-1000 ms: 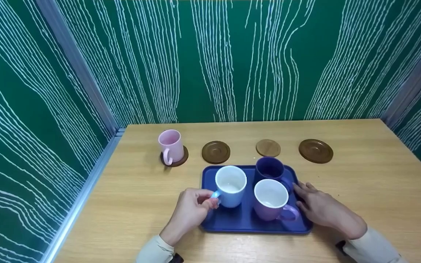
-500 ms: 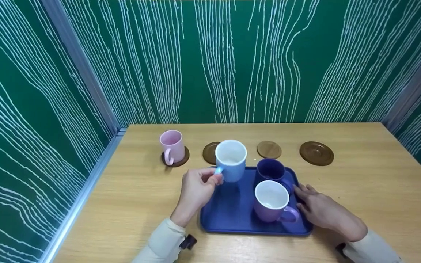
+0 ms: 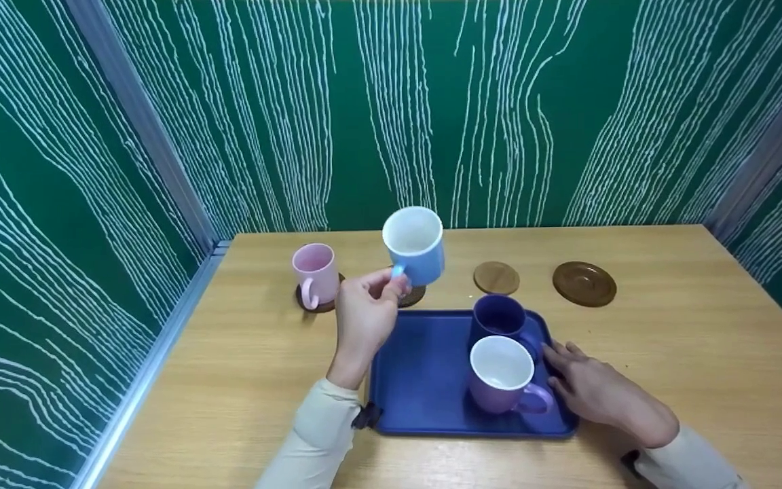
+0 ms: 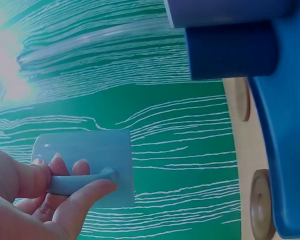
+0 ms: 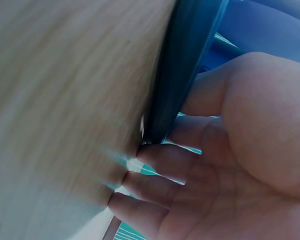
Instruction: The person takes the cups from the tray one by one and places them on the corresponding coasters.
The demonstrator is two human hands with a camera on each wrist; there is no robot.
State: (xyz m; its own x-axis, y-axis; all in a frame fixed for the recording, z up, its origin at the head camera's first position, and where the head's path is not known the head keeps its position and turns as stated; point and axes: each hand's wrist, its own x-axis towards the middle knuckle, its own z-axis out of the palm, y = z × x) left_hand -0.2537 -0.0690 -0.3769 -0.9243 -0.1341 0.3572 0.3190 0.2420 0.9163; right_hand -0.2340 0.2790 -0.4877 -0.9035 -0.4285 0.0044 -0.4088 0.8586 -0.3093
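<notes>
My left hand [image 3: 367,316] pinches the handle of a light blue mug [image 3: 423,261], white inside, held in the air. In the head view the mug overlaps a dark brown coaster [image 3: 413,297] behind the tray. The left wrist view shows the thumb and fingers around the mug's handle [image 4: 80,183]. My right hand [image 3: 601,387] rests at the right edge of the blue tray [image 3: 425,401], its fingers extended along the rim and the table. On the tray's right half stand a dark blue mug [image 3: 496,314] and a purple mug [image 3: 499,387], white inside.
A pink mug [image 3: 316,272] stands on a dark coaster [image 3: 326,307] at the back left. A light wooden coaster [image 3: 497,278] and a brown coaster [image 3: 584,284] lie further right along the back of the table [image 3: 690,326]. Green patterned panels [image 3: 466,122] rise behind.
My left hand has lifted the light blue mug off the tray's left half and carried it up and away, over the second coaster. My right hand has stayed at the tray's edge.
</notes>
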